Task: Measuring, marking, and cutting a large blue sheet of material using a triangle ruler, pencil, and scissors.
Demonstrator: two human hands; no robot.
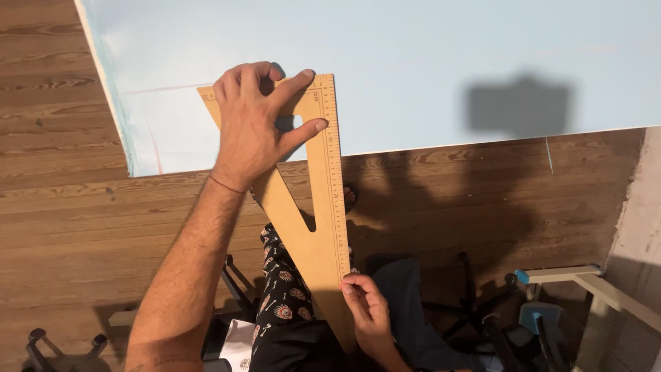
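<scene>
A wooden set square (323, 207), flat, tan and matt with fine graduations printed along its right edge, is being pressed onto a pale blue sheet (427, 62) whose surface looks smooth and faintly satiny, like coated board or foam. The sheet's left edge (103, 76) is showing a cream-white core. Beneath, floorboards (69, 207) of brown wood with a marked grain and a low sheen are being lit from above. Patterned black cloth (286, 296) is being worn on the legs. At the near right, a frame (592, 282) of matt cream bars with blue plastic-looking caps is being caught in shadow.
</scene>
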